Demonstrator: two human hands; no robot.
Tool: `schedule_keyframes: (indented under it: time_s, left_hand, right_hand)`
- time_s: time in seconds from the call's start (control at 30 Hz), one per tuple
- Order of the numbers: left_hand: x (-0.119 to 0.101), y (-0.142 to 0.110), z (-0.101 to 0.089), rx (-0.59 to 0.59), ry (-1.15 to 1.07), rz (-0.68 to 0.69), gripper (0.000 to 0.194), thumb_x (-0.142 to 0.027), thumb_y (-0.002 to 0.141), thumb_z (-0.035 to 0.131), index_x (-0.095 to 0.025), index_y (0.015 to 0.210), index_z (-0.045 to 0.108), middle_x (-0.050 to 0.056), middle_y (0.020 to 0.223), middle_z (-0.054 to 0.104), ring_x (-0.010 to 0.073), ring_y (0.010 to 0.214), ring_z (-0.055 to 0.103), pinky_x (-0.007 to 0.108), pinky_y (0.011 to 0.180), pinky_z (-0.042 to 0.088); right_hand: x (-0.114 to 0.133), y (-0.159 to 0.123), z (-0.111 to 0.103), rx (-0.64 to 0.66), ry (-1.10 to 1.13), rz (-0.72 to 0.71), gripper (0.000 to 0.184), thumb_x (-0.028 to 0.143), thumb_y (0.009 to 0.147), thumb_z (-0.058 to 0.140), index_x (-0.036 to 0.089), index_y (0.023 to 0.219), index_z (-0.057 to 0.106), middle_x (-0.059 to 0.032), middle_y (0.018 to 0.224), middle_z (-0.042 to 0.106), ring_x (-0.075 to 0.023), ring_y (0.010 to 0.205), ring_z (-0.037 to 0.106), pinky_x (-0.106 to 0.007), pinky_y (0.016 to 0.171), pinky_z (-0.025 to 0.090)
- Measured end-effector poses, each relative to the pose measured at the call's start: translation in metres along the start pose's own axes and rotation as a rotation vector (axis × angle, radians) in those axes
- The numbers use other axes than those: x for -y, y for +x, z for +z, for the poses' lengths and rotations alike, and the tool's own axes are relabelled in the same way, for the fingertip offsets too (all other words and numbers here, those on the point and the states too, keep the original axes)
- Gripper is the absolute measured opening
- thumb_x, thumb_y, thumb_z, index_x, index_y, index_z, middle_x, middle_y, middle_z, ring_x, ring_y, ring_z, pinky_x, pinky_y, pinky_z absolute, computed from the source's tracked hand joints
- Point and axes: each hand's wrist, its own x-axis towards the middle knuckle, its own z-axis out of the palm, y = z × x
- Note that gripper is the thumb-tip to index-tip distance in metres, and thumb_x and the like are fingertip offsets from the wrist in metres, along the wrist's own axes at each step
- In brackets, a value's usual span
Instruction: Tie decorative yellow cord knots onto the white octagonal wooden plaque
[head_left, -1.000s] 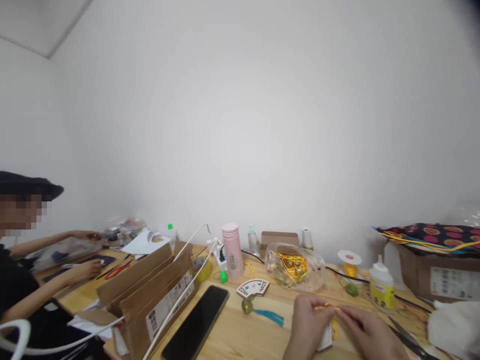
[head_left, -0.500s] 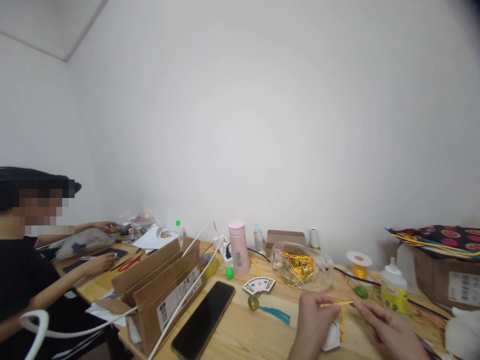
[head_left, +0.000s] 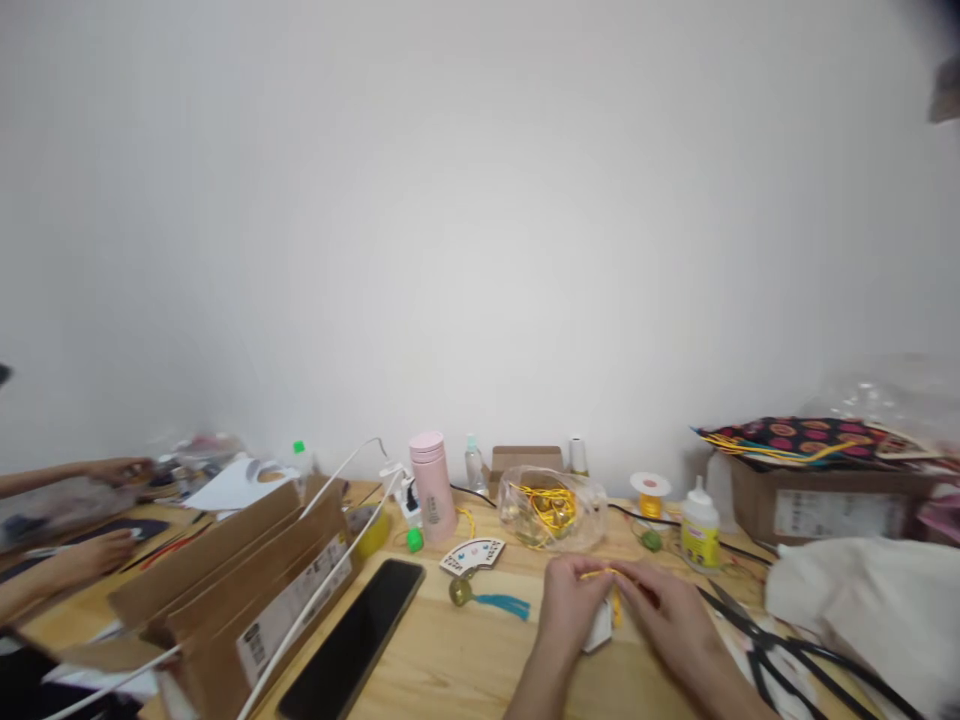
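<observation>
Wooden counter [head_left: 420, 650], pale wall [head_left: 480, 220]: yellow cord [head_left: 597, 573] clamped in left hand [head_left: 568, 598] and right hand [head_left: 667, 605]

Crowded both sides. To the left, a cardboard carton [head_left: 300, 560], flaps up, white cable [head_left: 319, 590] slung across its front, stands between this place and a co-worker's hand [head_left: 109, 549]; dark phone [head_left: 352, 640] lies alongside. To the right, scissors [head_left: 757, 635], blades apart, lie beside the right forearm, near white cloth [head_left: 862, 600].

Clear plastic bag [head_left: 512, 512] beyond the hands holds a tangle of yellow strands [head_left: 553, 508]. Spool [head_left: 649, 486] wound with yellow; glue bottle [head_left: 700, 530] upright. Brown box [head_left: 756, 505] at right has patterned fabric [head_left: 810, 440] on top, loose cords along its edge; inside hidden. Carton's contents cannot be made out.

Fingertips of both hands pinch the cord above the counter, nearly meeting. White piece [head_left: 600, 630] just below, partly covered by the left hand. Fan-shaped piece [head_left: 472, 554] and blue tassel [head_left: 504, 604] lie to the left.

Half a second ago the cord stretched between parted hands; now they are close together. View has swung right: scissors show more fully, co-worker's head gone from frame.
</observation>
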Motion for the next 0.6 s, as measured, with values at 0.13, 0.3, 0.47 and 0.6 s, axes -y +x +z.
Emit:
schedule_keyframes:
  time_s: [0.13, 0.3, 0.47, 0.6]
  left_hand:
    - [0.0024, 0.0038, -0.0002, 0.048, 0.026, 0.026, 0.021, -0.023, 0.056, 0.058, -0.008, 0.068, 0.067, 0.008, 0.066, 0.067, 0.0204, 0.063, 0.058, 0.028, 0.058, 0.044]
    - [0.0062, 0.0040, 0.0014, 0.111, -0.030, 0.012, 0.023, -0.025, 0.055, 0.059, -0.008, 0.070, 0.067, 0.008, 0.067, 0.068, 0.0195, 0.062, 0.058, 0.027, 0.056, 0.043]
    - [0.0045, 0.0026, -0.0002, 0.186, -0.109, -0.048, 0.029, -0.029, 0.056, 0.059, -0.008, 0.075, 0.067, 0.007, 0.063, 0.067, 0.0169, 0.053, 0.056, 0.025, 0.048, 0.040]
    - [0.0027, 0.0032, -0.0021, 0.161, -0.110, -0.026, 0.029, -0.032, 0.057, 0.059, -0.010, 0.073, 0.068, 0.007, 0.063, 0.067, 0.0180, 0.057, 0.056, 0.026, 0.052, 0.041]
  right_hand:
    - [0.0017, 0.0008, -0.0026, -0.045, -0.049, 0.038, 0.029, 0.031, 0.074, 0.039, 0.018, 0.076, 0.065, -0.0060, 0.068, 0.063, -0.0180, 0.065, 0.056, -0.027, 0.060, 0.042]
    - [0.0015, 0.0013, -0.0045, -0.079, -0.073, 0.102, 0.027, 0.027, 0.071, 0.040, 0.017, 0.073, 0.065, -0.0060, 0.068, 0.062, -0.0174, 0.064, 0.054, -0.027, 0.060, 0.039]
    - [0.0036, 0.0020, -0.0057, -0.091, -0.105, 0.129, 0.028, 0.027, 0.071, 0.039, 0.017, 0.071, 0.065, -0.0060, 0.066, 0.061, -0.0173, 0.063, 0.053, -0.026, 0.059, 0.037]
    - [0.0048, 0.0021, -0.0063, -0.107, -0.104, 0.122, 0.028, 0.028, 0.071, 0.039, 0.017, 0.070, 0.064, -0.0052, 0.064, 0.060, -0.0164, 0.061, 0.052, -0.026, 0.057, 0.037]
